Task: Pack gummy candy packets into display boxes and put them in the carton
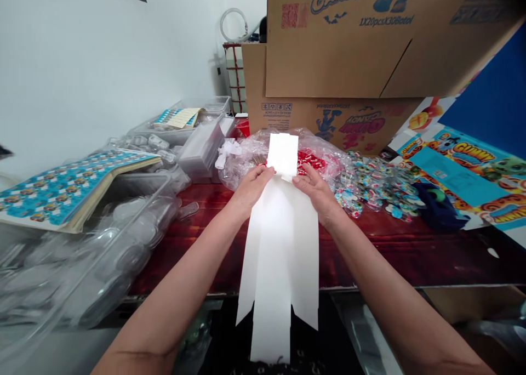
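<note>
Between my two hands is a white cardboard box blank (274, 238), partly unfolded, its plain side facing me. One square flap stands up at its far end, and the long panels hang down over the table's front edge toward my body. My left hand (255, 186) pinches the blank at the left of the flap's fold. On the other side, my right hand (314, 188) grips the right corner of the same fold with thumb and fingers. Just beyond the blank lies a clear plastic bag (255, 150) with red pieces inside.
Clear bins (164, 186) of plastic cases and sticker sheets (74, 186) stand at the left. To the right are a heap of small wrapped pieces (373, 183), a blue tape dispenser (439, 208) and printed cardboard (472, 166). Large cartons (349, 51) rise behind the dark red table (205, 243).
</note>
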Demonstrator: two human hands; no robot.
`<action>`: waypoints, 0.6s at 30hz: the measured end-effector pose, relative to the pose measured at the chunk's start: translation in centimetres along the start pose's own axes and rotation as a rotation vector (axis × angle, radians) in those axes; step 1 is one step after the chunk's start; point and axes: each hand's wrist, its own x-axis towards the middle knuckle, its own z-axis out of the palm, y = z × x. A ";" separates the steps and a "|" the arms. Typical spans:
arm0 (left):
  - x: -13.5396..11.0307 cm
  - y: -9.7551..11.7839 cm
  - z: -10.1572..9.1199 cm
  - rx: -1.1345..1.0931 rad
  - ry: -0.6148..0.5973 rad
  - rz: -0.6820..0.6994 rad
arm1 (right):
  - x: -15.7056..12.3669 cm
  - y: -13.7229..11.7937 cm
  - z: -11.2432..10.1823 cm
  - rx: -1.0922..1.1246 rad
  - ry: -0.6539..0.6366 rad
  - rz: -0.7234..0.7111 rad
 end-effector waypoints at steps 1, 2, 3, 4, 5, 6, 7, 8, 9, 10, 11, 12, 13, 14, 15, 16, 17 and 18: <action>0.1 0.0 0.0 -0.028 0.013 0.004 | 0.1 -0.1 0.0 0.010 -0.020 0.015; 0.2 0.0 0.0 -0.064 0.026 0.006 | 0.2 -0.1 0.0 0.018 -0.058 0.041; 0.4 -0.1 0.0 -0.104 0.041 0.005 | 0.3 0.0 -0.1 0.026 -0.104 0.069; 0.6 -0.2 -0.2 -0.146 0.053 -0.002 | 0.5 0.1 -0.2 0.035 -0.150 0.099; 0.8 -0.5 -0.4 -0.185 0.056 -0.018 | 0.7 0.4 -0.3 0.041 -0.189 0.129; 1.1 -0.8 -0.7 -0.217 0.039 -0.042 | 1.0 0.7 -0.5 0.046 -0.212 0.158; 1.4 -1.3 -1.1 -0.237 0.012 -0.069 | 1.3 1.1 -0.6 0.047 -0.218 0.183; 1.7 -1.9 -1.5 -0.249 -0.018 -0.091 | 1.7 1.6 -0.7 0.046 -0.217 0.204; 2.0 -2.5 -2.0 -0.254 -0.045 -0.111 | 2.1 2.1 -0.8 0.039 -0.219 0.220; 2.3 -3.2 -2.4 -0.253 -0.061 -0.128 | 2.6 2.7 -0.9 0.029 -0.220 0.230; 2.6 -4.0 -2.8 -0.248 -0.061 -0.142 | 3.0 3.4 -1.0 0.016 -0.206 0.232; 2.8 -4.7 -3.1 -0.243 -0.048 -0.152 | 3.3 4.1 -1.0 -0.002 -0.179 0.225; 2.9 -5.5 -3.3 -0.238 -0.028 -0.159 | 3.6 4.8 -1.0 -0.025 -0.146 0.210; 3.0 -6.2 -3.4 -0.232 -0.009 -0.166 | 3.8 5.6 -0.9 -0.051 -0.113 0.185; 3.0 -6.9 -3.5 -0.227 0.007 -0.172 | 3.8 6.3 -0.9 -0.084 -0.091 0.154; 3.0 -7.5 -3.5 -0.220 0.018 -0.179 | 3.8 7.1 -0.8 -0.137 -0.081 0.118; 2.9 -8.1 -3.5 -0.212 0.022 -0.186 | 3.7 7.9 -0.8 -0.207 -0.075 0.082; 2.8 -8.6 -3.5 -0.203 0.022 -0.195 | 3.5 8.7 -0.8 -0.284 -0.070 0.051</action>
